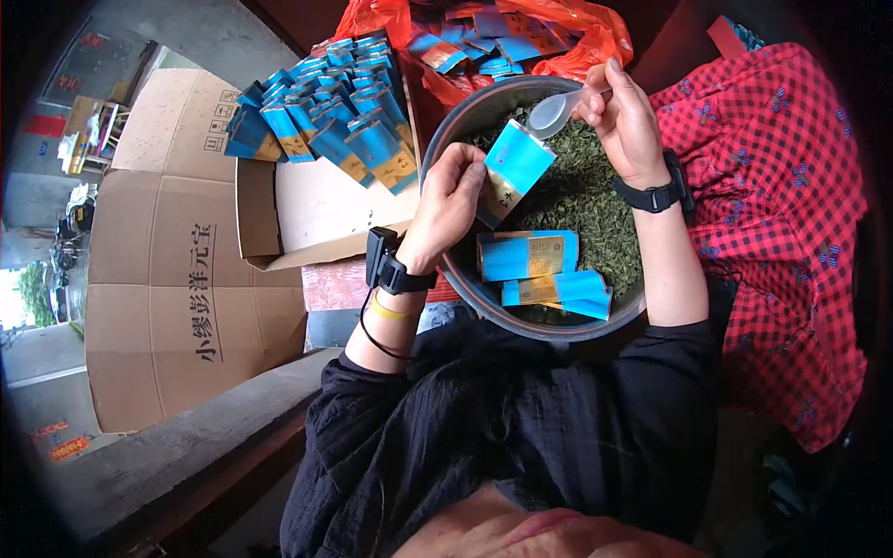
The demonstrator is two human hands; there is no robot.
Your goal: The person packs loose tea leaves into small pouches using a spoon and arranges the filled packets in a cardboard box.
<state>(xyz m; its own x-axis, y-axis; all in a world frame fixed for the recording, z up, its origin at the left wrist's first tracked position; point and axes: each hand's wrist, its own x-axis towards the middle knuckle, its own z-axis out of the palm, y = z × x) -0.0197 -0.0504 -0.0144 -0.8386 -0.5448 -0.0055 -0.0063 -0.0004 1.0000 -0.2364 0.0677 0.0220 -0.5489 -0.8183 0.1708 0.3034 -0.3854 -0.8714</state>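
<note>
A blue and gold packet (pixel 519 167) is gripped at its left side by my left hand (pixel 448 200), tilted over a large round basin (pixel 444 251). My right hand (pixel 623 121) pinches the handle of a translucent plastic spoon (pixel 551 113), whose bowl is at the packet's upper end. Whether the spoon holds anything I cannot tell. Dried green leaves (pixel 595 209) fill much of the basin. Lying on them near the front rim are a blue and gold packet (pixel 527 255) and more packets (pixel 561 293) overlapping below it.
An open cardboard box (pixel 326 219) at the left holds many upright blue packets (pixel 330 112). Behind the basin, a red plastic bag (pixel 586 28) contains more packets (pixel 498 42). A large cardboard carton (pixel 186 251) stands far left; red checked cloth (pixel 772 214) lies right.
</note>
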